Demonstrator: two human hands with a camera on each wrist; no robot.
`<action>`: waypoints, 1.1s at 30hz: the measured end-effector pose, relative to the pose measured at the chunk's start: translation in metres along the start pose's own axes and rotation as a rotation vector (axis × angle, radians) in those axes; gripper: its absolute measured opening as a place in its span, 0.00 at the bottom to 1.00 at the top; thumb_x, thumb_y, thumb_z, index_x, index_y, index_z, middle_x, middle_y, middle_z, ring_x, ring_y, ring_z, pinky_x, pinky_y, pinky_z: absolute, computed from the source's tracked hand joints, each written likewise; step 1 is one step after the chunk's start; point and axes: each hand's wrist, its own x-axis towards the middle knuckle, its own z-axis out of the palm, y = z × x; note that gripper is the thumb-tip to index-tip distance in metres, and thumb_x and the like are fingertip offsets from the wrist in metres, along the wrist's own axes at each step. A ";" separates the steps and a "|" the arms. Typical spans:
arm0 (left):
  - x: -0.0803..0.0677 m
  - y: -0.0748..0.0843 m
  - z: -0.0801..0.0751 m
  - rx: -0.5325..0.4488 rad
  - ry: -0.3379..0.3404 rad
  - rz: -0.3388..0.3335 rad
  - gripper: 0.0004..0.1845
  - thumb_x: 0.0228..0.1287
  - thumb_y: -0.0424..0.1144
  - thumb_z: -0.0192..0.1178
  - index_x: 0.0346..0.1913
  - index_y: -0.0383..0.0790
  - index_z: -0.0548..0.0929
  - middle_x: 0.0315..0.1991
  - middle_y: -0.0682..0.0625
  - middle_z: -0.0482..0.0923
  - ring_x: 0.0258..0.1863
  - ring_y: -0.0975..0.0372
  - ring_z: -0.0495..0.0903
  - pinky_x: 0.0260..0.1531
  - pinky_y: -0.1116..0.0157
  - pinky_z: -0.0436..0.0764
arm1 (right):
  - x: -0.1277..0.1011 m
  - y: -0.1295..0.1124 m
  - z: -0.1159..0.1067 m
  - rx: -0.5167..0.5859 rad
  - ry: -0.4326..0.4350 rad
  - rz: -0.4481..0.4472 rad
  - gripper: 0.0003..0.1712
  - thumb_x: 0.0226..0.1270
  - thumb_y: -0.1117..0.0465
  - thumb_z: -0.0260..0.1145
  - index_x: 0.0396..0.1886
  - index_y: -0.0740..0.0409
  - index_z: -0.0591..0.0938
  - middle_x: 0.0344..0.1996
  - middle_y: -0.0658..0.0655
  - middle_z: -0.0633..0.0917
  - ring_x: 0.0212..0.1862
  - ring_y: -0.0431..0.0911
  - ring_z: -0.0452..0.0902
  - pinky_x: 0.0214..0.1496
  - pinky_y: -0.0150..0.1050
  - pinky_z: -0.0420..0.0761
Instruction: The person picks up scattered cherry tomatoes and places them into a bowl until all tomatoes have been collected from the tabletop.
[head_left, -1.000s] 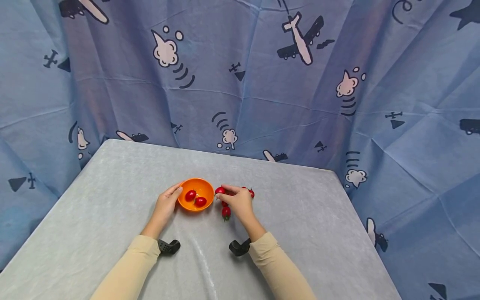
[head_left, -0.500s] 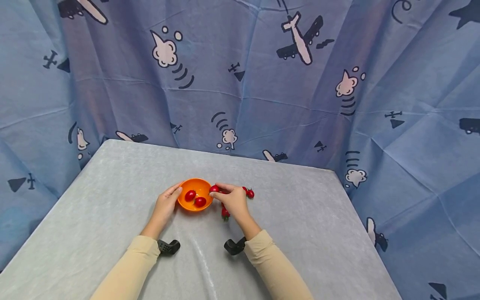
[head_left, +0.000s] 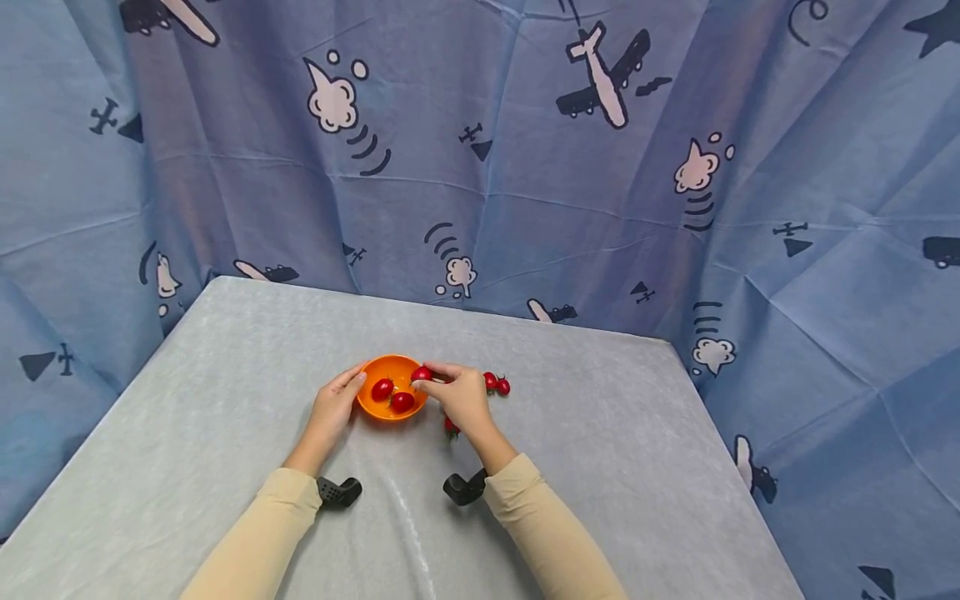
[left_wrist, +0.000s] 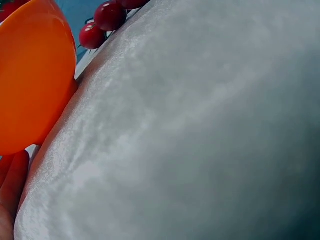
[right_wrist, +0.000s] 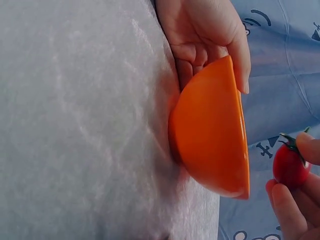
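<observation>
An orange bowl (head_left: pixel 392 411) stands on the table with two cherry tomatoes (head_left: pixel 402 402) inside. My left hand (head_left: pixel 331 414) grips its left side; in the right wrist view the thumb hooks over the rim and the fingers curl against the outer wall. Above the bowl's right rim, my right hand (head_left: pixel 467 404) pinches another cherry tomato (right_wrist: pixel 291 165) between thumb and fingers, its green stem pointing up. In the left wrist view the bowl (left_wrist: pixel 35 75) fills the upper left corner, with the left fingers (left_wrist: pixel 15 182) just under it.
Right of the bowl, more cherry tomatoes (head_left: pixel 490 382) lie on the grey cloth-covered table (head_left: pixel 600 450); one (head_left: pixel 451 424) is partly hidden by my right hand. A blue patterned curtain (head_left: pixel 420 108) hangs behind the table and along its sides.
My right hand has lifted the tomato and carried it left, from the table beside the bowl to above the bowl's right rim. The left hand and bowl have stayed in place.
</observation>
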 end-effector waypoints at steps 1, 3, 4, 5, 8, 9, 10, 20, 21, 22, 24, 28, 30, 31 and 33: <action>0.000 0.000 0.000 -0.001 0.001 -0.004 0.25 0.77 0.47 0.51 0.70 0.38 0.72 0.72 0.44 0.69 0.74 0.57 0.64 0.74 0.59 0.65 | 0.000 0.000 0.001 0.001 -0.003 -0.003 0.22 0.53 0.56 0.79 0.50 0.55 0.89 0.48 0.59 0.89 0.32 0.46 0.78 0.27 0.26 0.74; 0.000 0.000 0.000 -0.003 0.000 0.001 0.25 0.77 0.46 0.50 0.70 0.37 0.72 0.72 0.43 0.69 0.74 0.56 0.64 0.74 0.58 0.65 | 0.001 -0.001 0.003 -0.005 -0.005 -0.014 0.22 0.54 0.56 0.79 0.50 0.55 0.89 0.48 0.58 0.89 0.36 0.43 0.80 0.32 0.27 0.80; 0.000 -0.001 0.000 -0.002 -0.002 0.002 0.25 0.78 0.46 0.50 0.70 0.37 0.72 0.72 0.43 0.69 0.74 0.56 0.64 0.74 0.58 0.65 | 0.001 -0.001 0.004 -0.011 -0.004 -0.021 0.22 0.54 0.56 0.79 0.49 0.55 0.89 0.47 0.57 0.90 0.40 0.42 0.81 0.36 0.27 0.82; 0.001 -0.001 0.000 -0.004 -0.002 0.002 0.25 0.78 0.45 0.50 0.70 0.36 0.72 0.72 0.42 0.69 0.74 0.56 0.64 0.74 0.58 0.65 | 0.001 -0.001 0.004 -0.018 -0.004 -0.029 0.22 0.54 0.56 0.79 0.49 0.55 0.89 0.47 0.57 0.90 0.42 0.43 0.82 0.38 0.29 0.84; 0.001 -0.002 0.000 -0.006 -0.003 -0.001 0.25 0.78 0.44 0.50 0.70 0.35 0.71 0.72 0.42 0.69 0.74 0.55 0.64 0.74 0.58 0.64 | 0.002 -0.002 0.006 -0.032 0.003 -0.050 0.21 0.53 0.56 0.79 0.48 0.55 0.89 0.47 0.57 0.90 0.52 0.47 0.83 0.46 0.34 0.86; 0.001 -0.002 0.000 -0.003 -0.001 -0.004 0.25 0.78 0.44 0.50 0.70 0.35 0.71 0.72 0.42 0.69 0.74 0.55 0.65 0.74 0.58 0.65 | 0.002 -0.002 0.007 -0.041 0.006 -0.052 0.21 0.53 0.56 0.79 0.48 0.55 0.90 0.46 0.57 0.90 0.53 0.48 0.83 0.47 0.35 0.86; 0.002 -0.002 0.000 -0.005 0.000 -0.005 0.25 0.78 0.45 0.50 0.70 0.36 0.72 0.71 0.42 0.69 0.74 0.56 0.65 0.74 0.58 0.65 | 0.002 -0.003 0.007 -0.044 0.007 -0.053 0.21 0.52 0.55 0.79 0.48 0.54 0.90 0.46 0.57 0.90 0.53 0.49 0.82 0.46 0.36 0.85; 0.000 0.000 -0.001 -0.008 -0.001 0.003 0.25 0.78 0.45 0.49 0.70 0.35 0.71 0.72 0.42 0.69 0.74 0.56 0.64 0.74 0.58 0.64 | 0.002 -0.005 0.015 -0.041 -0.002 -0.053 0.22 0.51 0.55 0.80 0.47 0.54 0.90 0.48 0.58 0.89 0.56 0.50 0.82 0.54 0.41 0.86; 0.000 0.000 -0.001 -0.008 0.000 0.004 0.25 0.78 0.45 0.49 0.70 0.35 0.71 0.72 0.42 0.69 0.74 0.56 0.64 0.74 0.58 0.64 | 0.001 -0.006 0.016 -0.043 -0.003 -0.050 0.22 0.51 0.55 0.80 0.47 0.54 0.90 0.49 0.58 0.89 0.57 0.49 0.82 0.54 0.41 0.85; 0.000 0.000 -0.001 -0.006 0.003 0.003 0.25 0.78 0.45 0.49 0.70 0.35 0.71 0.72 0.42 0.69 0.74 0.56 0.64 0.75 0.57 0.64 | 0.001 -0.006 0.016 -0.046 -0.004 -0.050 0.22 0.51 0.56 0.80 0.47 0.53 0.90 0.49 0.58 0.89 0.57 0.49 0.82 0.55 0.42 0.85; 0.000 0.001 -0.001 -0.004 0.003 0.003 0.25 0.78 0.45 0.50 0.70 0.35 0.71 0.72 0.42 0.69 0.75 0.55 0.63 0.75 0.57 0.63 | 0.001 -0.007 0.017 -0.057 -0.006 -0.052 0.21 0.51 0.55 0.80 0.47 0.53 0.90 0.50 0.58 0.89 0.58 0.50 0.81 0.56 0.42 0.85; 0.000 0.001 -0.001 -0.006 0.002 0.009 0.25 0.78 0.45 0.50 0.70 0.35 0.71 0.72 0.41 0.69 0.75 0.55 0.63 0.75 0.57 0.63 | 0.001 -0.008 0.020 -0.051 -0.011 -0.053 0.21 0.51 0.56 0.80 0.47 0.54 0.90 0.50 0.60 0.88 0.59 0.52 0.81 0.58 0.45 0.84; 0.000 0.001 -0.001 -0.003 0.000 0.009 0.25 0.78 0.45 0.49 0.70 0.35 0.71 0.72 0.42 0.68 0.75 0.55 0.63 0.75 0.57 0.63 | 0.001 -0.008 0.021 -0.047 -0.013 -0.054 0.21 0.51 0.57 0.80 0.47 0.55 0.90 0.50 0.61 0.88 0.58 0.53 0.81 0.59 0.45 0.83; 0.000 0.001 -0.001 0.002 -0.003 0.010 0.26 0.78 0.46 0.49 0.70 0.35 0.71 0.72 0.42 0.68 0.75 0.55 0.63 0.75 0.57 0.63 | 0.002 -0.007 0.022 -0.043 -0.014 -0.055 0.21 0.51 0.57 0.80 0.47 0.56 0.90 0.50 0.61 0.88 0.58 0.53 0.81 0.59 0.45 0.83; 0.000 0.001 -0.001 0.008 -0.003 0.008 0.26 0.78 0.46 0.49 0.71 0.35 0.70 0.72 0.42 0.68 0.75 0.54 0.63 0.75 0.56 0.63 | 0.002 -0.006 0.023 -0.038 -0.018 -0.059 0.21 0.51 0.58 0.80 0.47 0.56 0.90 0.50 0.61 0.88 0.58 0.52 0.82 0.59 0.45 0.83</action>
